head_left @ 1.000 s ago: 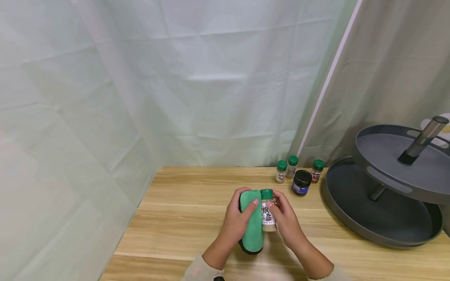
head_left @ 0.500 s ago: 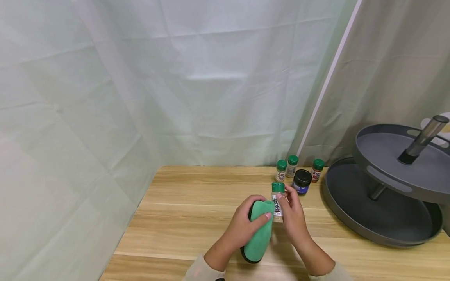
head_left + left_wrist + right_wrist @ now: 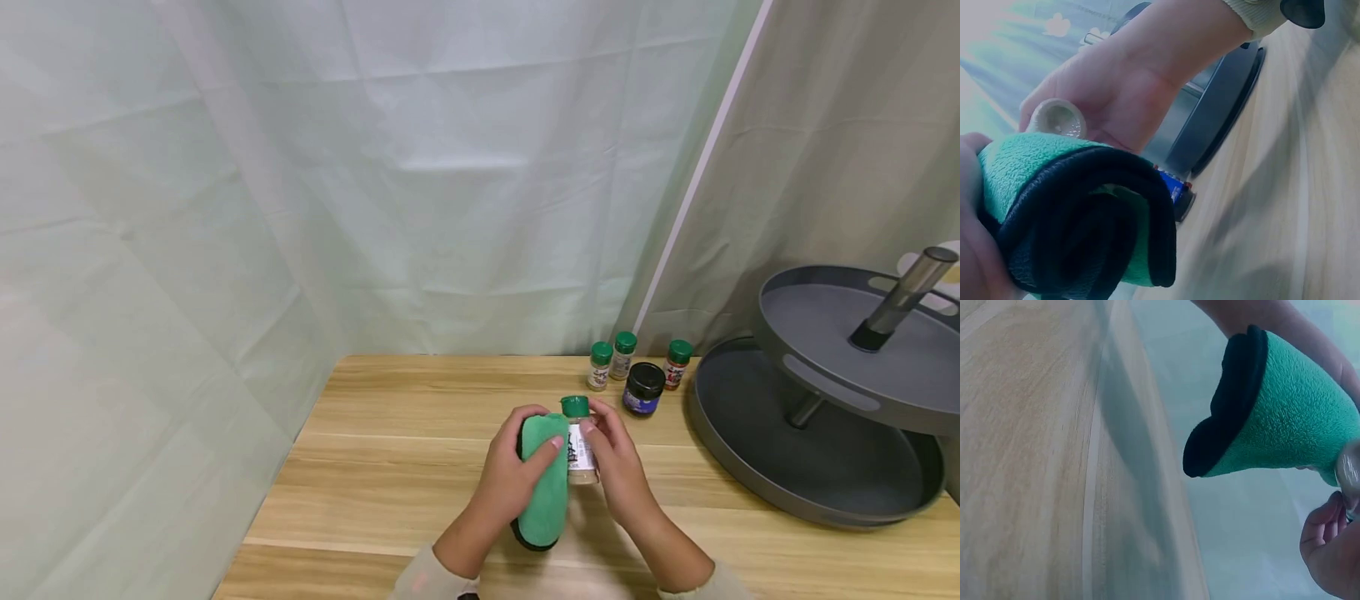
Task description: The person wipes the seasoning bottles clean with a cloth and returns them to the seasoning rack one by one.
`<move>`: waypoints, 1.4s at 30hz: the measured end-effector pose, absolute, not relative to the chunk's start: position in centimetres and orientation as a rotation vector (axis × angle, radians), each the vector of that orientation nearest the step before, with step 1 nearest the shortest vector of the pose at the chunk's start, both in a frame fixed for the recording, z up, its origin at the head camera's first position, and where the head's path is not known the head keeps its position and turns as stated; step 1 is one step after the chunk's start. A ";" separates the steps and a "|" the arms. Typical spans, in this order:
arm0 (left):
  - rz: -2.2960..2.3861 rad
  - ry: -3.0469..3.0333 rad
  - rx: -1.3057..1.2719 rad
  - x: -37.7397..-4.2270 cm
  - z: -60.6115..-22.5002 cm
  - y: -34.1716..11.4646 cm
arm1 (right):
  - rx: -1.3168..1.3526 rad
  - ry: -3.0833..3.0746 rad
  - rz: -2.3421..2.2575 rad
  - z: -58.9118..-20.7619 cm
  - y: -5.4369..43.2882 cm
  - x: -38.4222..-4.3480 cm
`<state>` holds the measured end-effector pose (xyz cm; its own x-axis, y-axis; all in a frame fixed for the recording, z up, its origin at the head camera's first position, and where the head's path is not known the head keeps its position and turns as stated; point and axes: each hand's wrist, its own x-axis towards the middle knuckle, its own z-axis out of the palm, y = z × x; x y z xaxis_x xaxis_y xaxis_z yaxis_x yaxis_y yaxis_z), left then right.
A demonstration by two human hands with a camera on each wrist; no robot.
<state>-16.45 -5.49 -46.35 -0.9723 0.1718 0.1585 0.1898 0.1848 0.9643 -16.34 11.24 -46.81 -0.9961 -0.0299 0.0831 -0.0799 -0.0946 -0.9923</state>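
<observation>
One rolled, black-edged green plush cloth (image 3: pixel 545 504) touches a clear, green-capped bottle (image 3: pixel 581 450).
The left hand (image 3: pixel 508 471) grips the cloth, the right hand (image 3: pixel 619 467) holds the bottle, above the wood-grained desk (image 3: pixel 375 467).

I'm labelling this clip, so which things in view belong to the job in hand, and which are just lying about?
Seemingly in the job:
green cloth, in the left hand
held bottle, in the right hand

Apparently just lying about, untouched:
three other green-capped bottles
black-lidded jar
two-tier tray
</observation>
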 end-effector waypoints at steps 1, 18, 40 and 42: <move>-1.972 -2.386 -0.345 -16.5 -46.4 -5.6 | 0.130 -2.114 2.277 -46.8 11.2 -16.3; -1.962 -2.353 -0.379 -16.6 -46.1 -5.9 | 0.268 -2.245 2.326 -46.9 11.9 -16.6; -2.091 -2.447 -0.347 -16.5 -46.5 -5.4 | 0.109 -1.955 2.223 -46.1 13.5 -17.6; -2.127 -2.425 -0.320 -16.7 -46.5 -5.4 | 0.147 -1.938 2.228 -46.1 13.6 -17.7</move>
<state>-16.66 -5.42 -46.53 -0.9755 0.2130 0.0545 0.0817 0.1214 0.9892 -17.66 13.55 -46.11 -0.9781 0.0737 0.1948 -0.2031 -0.1307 -0.9704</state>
